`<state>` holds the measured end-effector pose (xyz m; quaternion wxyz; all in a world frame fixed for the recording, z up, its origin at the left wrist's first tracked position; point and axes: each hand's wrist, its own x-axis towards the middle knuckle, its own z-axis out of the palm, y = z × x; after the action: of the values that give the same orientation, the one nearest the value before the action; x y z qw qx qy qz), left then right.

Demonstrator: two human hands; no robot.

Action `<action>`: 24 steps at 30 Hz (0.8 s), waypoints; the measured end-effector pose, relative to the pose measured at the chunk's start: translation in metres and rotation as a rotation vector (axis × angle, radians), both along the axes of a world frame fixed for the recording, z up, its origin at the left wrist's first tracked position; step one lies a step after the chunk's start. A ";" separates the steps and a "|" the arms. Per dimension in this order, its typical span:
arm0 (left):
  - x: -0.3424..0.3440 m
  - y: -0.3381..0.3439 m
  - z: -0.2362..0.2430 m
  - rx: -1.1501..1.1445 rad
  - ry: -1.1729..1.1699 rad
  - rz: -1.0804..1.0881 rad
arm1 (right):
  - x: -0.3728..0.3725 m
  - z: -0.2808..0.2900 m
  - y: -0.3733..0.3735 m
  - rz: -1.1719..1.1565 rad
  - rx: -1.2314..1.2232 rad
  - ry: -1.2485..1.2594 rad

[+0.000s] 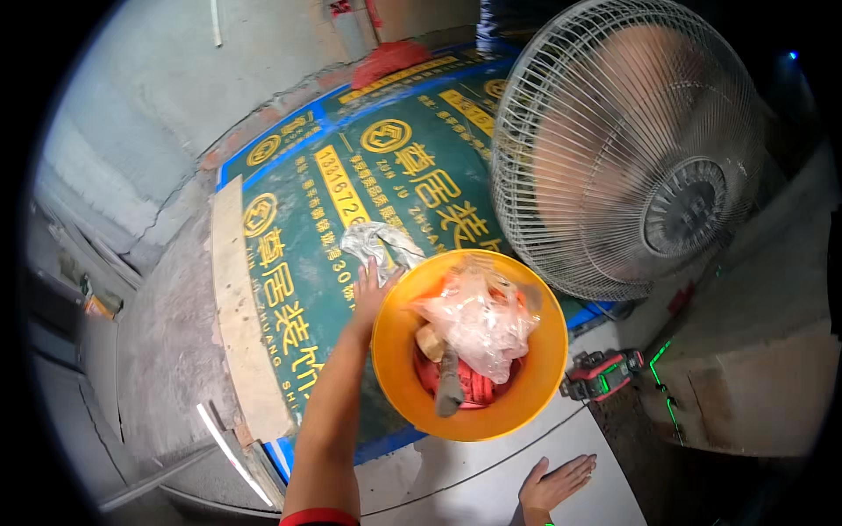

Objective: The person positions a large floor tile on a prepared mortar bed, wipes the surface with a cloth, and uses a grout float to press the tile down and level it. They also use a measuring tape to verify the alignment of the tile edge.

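Note:
My left hand (373,294) reaches forward beside a yellow bucket (390,386), its fingers spread at the edge of a crumpled whitish rag (382,242). Whether the fingertips press on the rag or just hover over it, I cannot tell. Inside the bucket lie a clear plastic bag (487,329), a grey-ended tool handle (449,386), a tan block (430,342) and something red beneath them. Below and to the right of the bucket, my right hand (557,482) holds nothing, fingers stretched out over a pale board (491,478).
A large wire-caged fan (693,206) stands at the right, close to the bucket. A red and black laser level (605,375) with green light sits below it. Green printed sheeting (303,254) covers the surface ahead. A red bag (390,61) lies by the far wall.

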<state>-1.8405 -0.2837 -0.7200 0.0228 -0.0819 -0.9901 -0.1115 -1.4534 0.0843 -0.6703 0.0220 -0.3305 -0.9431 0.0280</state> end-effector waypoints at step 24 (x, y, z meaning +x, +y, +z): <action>0.508 0.063 0.305 1.423 0.743 0.631 | 0.309 -0.001 0.077 -0.011 -0.262 0.106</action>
<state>-1.3329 -0.2209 -0.4154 0.4210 0.1996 -0.5898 -0.6596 -1.1440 0.1609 -0.6715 0.0286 -0.3335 -0.9271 0.1685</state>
